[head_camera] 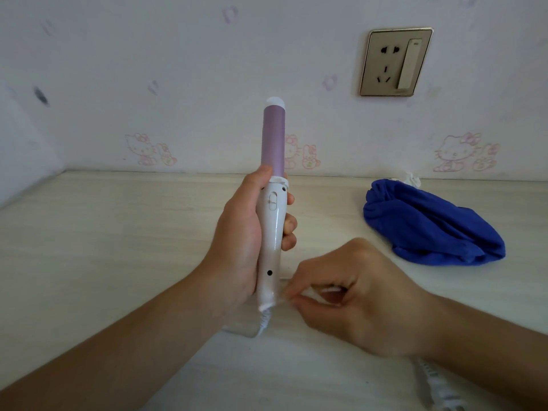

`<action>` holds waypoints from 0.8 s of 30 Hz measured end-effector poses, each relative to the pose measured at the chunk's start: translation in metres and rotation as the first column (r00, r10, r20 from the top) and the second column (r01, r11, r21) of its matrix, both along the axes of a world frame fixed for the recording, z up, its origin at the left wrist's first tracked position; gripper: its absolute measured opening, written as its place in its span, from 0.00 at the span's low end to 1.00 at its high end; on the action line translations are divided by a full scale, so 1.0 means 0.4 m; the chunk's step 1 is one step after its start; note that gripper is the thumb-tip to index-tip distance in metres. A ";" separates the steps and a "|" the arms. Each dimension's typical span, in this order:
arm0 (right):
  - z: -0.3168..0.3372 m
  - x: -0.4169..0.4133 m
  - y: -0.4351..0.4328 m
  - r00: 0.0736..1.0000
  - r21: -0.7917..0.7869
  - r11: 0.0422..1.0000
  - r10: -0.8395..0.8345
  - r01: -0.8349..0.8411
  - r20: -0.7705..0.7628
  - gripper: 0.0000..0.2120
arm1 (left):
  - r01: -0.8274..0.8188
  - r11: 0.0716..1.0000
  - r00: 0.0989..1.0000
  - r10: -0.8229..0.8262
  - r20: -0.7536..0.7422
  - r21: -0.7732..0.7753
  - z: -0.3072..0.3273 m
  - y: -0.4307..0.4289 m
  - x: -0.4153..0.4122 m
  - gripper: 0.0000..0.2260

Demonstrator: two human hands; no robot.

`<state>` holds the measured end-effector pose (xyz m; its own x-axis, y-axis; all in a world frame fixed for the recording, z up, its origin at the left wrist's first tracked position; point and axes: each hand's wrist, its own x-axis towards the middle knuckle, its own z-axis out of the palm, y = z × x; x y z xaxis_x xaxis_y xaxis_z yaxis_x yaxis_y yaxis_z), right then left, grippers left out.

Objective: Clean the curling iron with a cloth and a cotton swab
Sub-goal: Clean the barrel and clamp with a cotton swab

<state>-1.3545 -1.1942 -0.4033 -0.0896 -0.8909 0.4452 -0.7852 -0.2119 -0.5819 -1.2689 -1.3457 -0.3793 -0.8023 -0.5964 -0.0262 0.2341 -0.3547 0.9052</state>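
Observation:
My left hand (241, 232) grips the white handle of the curling iron (272, 185) and holds it upright above the table, its purple barrel pointing up. My right hand (353, 295) pinches a thin white cotton swab (308, 295), whose blurred tip touches the bottom end of the handle near the cord. The blue cloth (430, 226) lies crumpled on the table to the right, apart from both hands.
The pale wooden table (118, 232) meets a patterned wall at the back. A wall socket with a switch (396, 62) sits at the upper right. The iron's white cord and plug (436, 387) trail under my right forearm. A small white scrap (412, 179) lies behind the cloth.

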 end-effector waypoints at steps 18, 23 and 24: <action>0.019 -0.024 -0.009 0.991 -0.226 0.967 -0.100 0.117 0.086 0.05 | 0.035 0.996 0.999 -0.036 -0.012 -0.078 -0.008 0.027 0.003 0.24; 0.035 -0.055 -0.012 0.980 -0.275 0.942 -0.166 0.191 0.110 0.06 | 0.021 0.986 1.000 -0.020 0.006 -0.163 -0.016 0.028 -0.003 0.28; 0.031 -0.048 -0.010 0.984 -0.268 0.949 -0.146 0.169 0.101 0.06 | 0.021 0.980 0.999 -0.014 0.040 -0.199 -0.021 0.027 -0.003 0.27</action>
<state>-1.3736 -1.1984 -0.3910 -0.2637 -0.7070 0.6563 -0.7753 -0.2495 -0.5803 -1.2700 -1.3349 -0.3876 -0.8133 -0.5786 0.0612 0.1935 -0.1699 0.9663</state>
